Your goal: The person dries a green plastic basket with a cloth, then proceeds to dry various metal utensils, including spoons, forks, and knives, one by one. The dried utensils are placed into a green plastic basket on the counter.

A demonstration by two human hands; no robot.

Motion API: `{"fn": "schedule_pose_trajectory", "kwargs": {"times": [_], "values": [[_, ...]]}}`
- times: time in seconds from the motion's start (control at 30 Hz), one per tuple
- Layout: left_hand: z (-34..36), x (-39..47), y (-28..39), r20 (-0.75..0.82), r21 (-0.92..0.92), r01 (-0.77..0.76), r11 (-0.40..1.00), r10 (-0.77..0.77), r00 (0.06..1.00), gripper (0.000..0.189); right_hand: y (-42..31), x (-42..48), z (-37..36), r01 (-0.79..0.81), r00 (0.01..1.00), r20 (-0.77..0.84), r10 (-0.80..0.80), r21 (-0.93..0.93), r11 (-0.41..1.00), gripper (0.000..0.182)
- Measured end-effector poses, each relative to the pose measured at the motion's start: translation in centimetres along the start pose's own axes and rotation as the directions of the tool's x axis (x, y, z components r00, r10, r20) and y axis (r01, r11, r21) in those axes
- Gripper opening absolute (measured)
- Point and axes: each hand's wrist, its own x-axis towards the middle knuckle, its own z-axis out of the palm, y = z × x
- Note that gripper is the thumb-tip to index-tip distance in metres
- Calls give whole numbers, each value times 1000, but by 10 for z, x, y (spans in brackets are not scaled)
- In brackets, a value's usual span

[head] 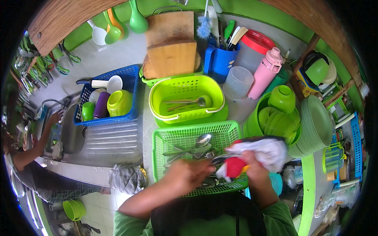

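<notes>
My left hand [193,174] grips one end of a piece of metal cutlery [218,159]; its kind is blurred and partly covered. White cloth with red and black parts [267,152] is bunched in my right hand [255,169], against that cutlery. Both hands are over a green mesh plastic basket [159,141]. Inside it lie several loose spoons and forks, among them a spoon [203,140] with its bowl facing up. Just beyond stands a lime handled basket [156,103] with a few utensils [189,102] on its floor.
At left, a blue basket [134,88] of cups stands by the steel sink [72,129], where another person's arm [41,147] reaches. Close on the right are a green tub [251,126] of bowls and stacked plates [316,126]. A pink bottle [264,73] stands behind.
</notes>
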Motion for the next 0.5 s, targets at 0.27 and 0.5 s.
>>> {"fn": "schedule_pose_trajectory", "kwargs": {"times": [0.27, 0.5], "values": [[-66, 56, -67, -231, 362, 326, 873, -255, 939, 20, -12, 8, -42, 103, 995, -20, -101, 230, 968, 28], [-63, 125, -165, 35, 681, 220, 699, -330, 943, 22, -19, 7, -7, 172, 985, -21, -170, 156, 973, 32]]}}
